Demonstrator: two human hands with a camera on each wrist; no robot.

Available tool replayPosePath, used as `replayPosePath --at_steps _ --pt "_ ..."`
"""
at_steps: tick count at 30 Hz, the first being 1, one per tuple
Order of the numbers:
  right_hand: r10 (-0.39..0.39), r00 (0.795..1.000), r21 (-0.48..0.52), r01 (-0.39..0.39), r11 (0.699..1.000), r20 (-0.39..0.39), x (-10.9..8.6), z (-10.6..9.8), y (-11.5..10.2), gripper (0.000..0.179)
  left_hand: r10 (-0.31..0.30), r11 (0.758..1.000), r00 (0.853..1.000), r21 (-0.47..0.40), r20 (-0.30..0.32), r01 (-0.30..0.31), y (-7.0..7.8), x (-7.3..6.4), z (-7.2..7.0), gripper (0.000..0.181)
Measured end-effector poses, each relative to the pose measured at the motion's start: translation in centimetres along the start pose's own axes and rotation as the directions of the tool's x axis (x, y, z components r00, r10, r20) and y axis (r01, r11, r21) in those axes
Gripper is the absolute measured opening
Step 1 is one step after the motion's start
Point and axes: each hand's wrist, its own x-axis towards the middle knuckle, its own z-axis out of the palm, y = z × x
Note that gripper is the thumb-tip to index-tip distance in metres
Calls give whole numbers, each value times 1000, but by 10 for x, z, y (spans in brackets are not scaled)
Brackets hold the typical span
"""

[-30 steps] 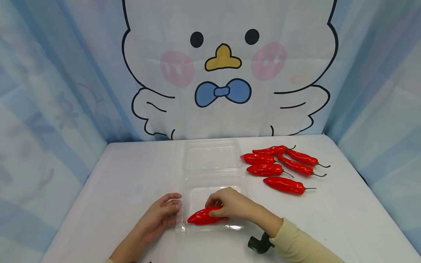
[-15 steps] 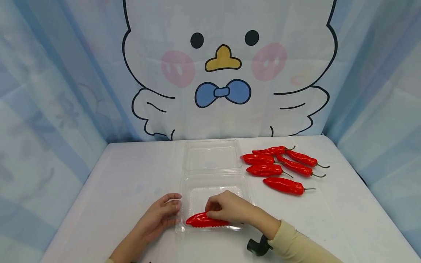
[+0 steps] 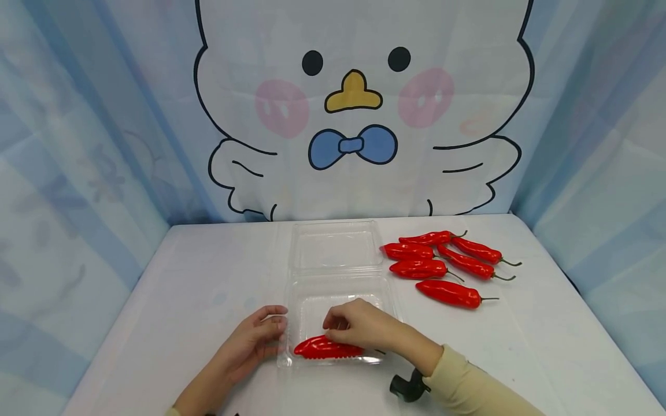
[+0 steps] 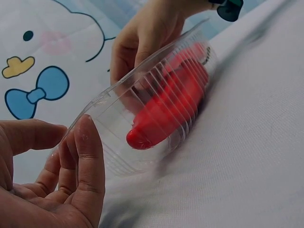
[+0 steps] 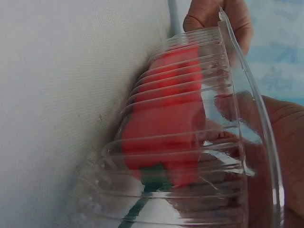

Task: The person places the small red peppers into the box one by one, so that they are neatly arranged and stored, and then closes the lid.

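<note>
One red chili pepper (image 3: pixel 322 348) lies along the near side of the open clear plastic clamshell container (image 3: pixel 307 312). In the left wrist view the chili (image 4: pixel 166 111) shows through the ribbed wall. My right hand (image 3: pixel 364 326) is inside the container, its fingertips close over the chili's upper edge. Through the wall in the right wrist view, the chili's green stem (image 5: pixel 154 178) points toward the camera. My left hand (image 3: pixel 257 338) is at the container's left side; in the left wrist view its thumb and fingertips (image 4: pixel 85 126) pinch the rim.
Several more red chilies (image 3: pixel 450 293) with thin stems lie on the white table (image 3: pixel 218 277) right of the container. Its clear lid (image 3: pixel 335 245) lies folded back. A dark green object (image 3: pixel 408 387) sits at my right wrist. A printed curtain stands behind.
My right hand has lowered the chili toward the container's near wall. In the last half second the chili stays put while the right fingers shift slightly up and left. The left hand stays still.
</note>
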Motion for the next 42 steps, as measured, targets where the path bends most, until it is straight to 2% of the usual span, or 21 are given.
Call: replayPosePath --at_steps 22,42 --pt "17 998 2 -17 1000 -65 -1 -13 0 18 -15 1000 1000 7 -8 15 -1 1 -1 42" --pt "27 988 -20 -30 999 -153 -14 -34 8 19 -24 1000 1000 0 -4 24 -1 0 -1 40"
